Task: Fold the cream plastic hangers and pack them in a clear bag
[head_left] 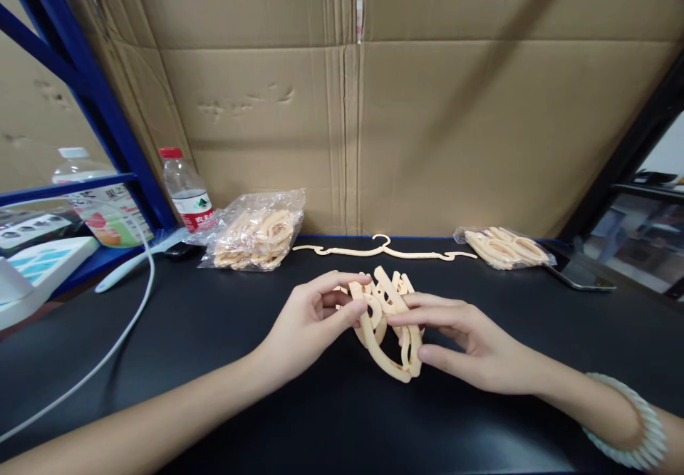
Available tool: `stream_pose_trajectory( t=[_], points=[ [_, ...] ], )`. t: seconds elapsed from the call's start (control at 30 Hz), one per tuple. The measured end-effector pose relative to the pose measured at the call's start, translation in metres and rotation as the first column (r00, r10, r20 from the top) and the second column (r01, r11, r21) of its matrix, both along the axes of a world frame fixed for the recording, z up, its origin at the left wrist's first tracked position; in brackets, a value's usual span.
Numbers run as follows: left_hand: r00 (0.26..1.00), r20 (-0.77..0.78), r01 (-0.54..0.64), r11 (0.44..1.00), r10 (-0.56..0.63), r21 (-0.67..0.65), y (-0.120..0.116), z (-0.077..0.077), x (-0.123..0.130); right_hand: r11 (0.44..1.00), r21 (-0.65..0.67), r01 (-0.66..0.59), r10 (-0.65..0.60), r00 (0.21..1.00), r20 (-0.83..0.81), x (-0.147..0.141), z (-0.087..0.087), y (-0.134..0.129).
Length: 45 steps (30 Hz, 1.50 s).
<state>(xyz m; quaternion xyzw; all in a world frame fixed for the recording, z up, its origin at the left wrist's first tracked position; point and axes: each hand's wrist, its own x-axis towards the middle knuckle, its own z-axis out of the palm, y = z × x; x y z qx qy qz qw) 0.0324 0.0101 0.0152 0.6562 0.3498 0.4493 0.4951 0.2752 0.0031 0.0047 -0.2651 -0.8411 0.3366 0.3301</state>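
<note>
While the left hand pinches the folded hanger below the open hanger, the loosely parted right fingers should support its far arm gently.

Two bare hands, one unfolded plastic hanger, two clear plastic bags of folded hangers, two capped bottles, one smartphone, one bracelet. Between the palms are several folded hanger pieces, too overlapped to count exactly.
</note>
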Motion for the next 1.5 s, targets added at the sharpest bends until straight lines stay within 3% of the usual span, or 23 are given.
stream_pose_trajectory(
  t=[0.27, 0.37, 0.47, 0.53, 0.67, 0.73, 0.83, 0.9, 1.03, 1.2, 1.27, 1.37, 1.43, 1.5],
  points=[
    [0.991, -0.058, 0.117, 0.987, -0.124, -0.113, -0.002, 0.002, 0.008, 0.991, -0.005, -0.131, 0.131, 0.988, 0.081, -0.003, 0.008, -0.005],
    [0.992, -0.034, 0.118, 0.983, -0.124, -0.143, -0.003, 0.0, 0.01, 0.991, 0.007, -0.133, 0.133, 0.989, 0.061, -0.004, 0.009, -0.007],
    [0.997, -0.021, 0.069, 0.988, -0.072, -0.138, -0.001, -0.001, 0.008, 0.991, -0.071, -0.111, 0.111, 0.994, -0.002, -0.002, 0.01, -0.003],
    [0.999, -0.047, 0.002, 0.997, -0.006, -0.082, 0.003, -0.002, 0.003, 0.988, -0.152, -0.041, 0.027, 0.995, -0.096, 0.004, 0.01, 0.005],
    [0.966, -0.226, -0.086, 0.98, 0.126, 0.177, 0.011, -0.002, -0.009, 0.923, -0.286, 0.259, -0.324, 0.923, -0.208, 0.025, 0.007, 0.031],
    [0.928, -0.332, -0.051, 0.94, 0.169, 0.337, 0.013, -0.002, -0.013, 0.859, -0.335, 0.387, -0.456, 0.877, -0.155, 0.034, 0.002, 0.045],
    [0.884, -0.428, 0.051, 0.873, 0.186, 0.486, 0.015, -0.003, -0.016, 0.798, -0.357, 0.486, -0.522, 0.853, -0.008, 0.042, -0.008, 0.059],
    [0.858, -0.476, 0.102, 0.845, 0.192, 0.525, 0.015, -0.005, -0.016, 0.806, -0.307, 0.507, -0.512, 0.856, 0.07, 0.044, -0.014, 0.063],
    [0.787, -0.583, 0.188, 0.821, 0.203, 0.539, 0.014, -0.007, -0.017, 0.866, -0.055, 0.496, -0.473, 0.851, 0.23, 0.048, -0.019, 0.062],
    [0.669, -0.704, 0.29, 0.789, 0.237, 0.541, 0.013, -0.004, -0.016, 0.836, 0.178, 0.519, -0.54, 0.723, 0.43, 0.051, -0.013, 0.055],
    [0.612, -0.75, 0.331, 0.781, 0.25, 0.53, 0.011, -0.003, -0.016, 0.837, 0.253, 0.486, -0.547, 0.716, 0.434, 0.049, -0.007, 0.051],
    [0.5, -0.832, 0.376, 0.805, 0.241, 0.459, 0.005, -0.002, -0.016, 0.901, 0.339, 0.27, -0.404, 0.804, 0.436, 0.045, 0.002, 0.042],
    [0.416, -0.887, 0.391, 0.84, 0.202, 0.375, 0.001, -0.003, -0.017, 0.934, 0.338, 0.115, -0.282, 0.818, 0.502, 0.04, 0.004, 0.035],
    [0.355, -0.923, 0.404, 0.866, 0.147, 0.293, -0.003, -0.004, -0.018, 0.956, 0.293, 0.03, -0.205, 0.782, 0.588, 0.036, 0.001, 0.03]
  ],
)
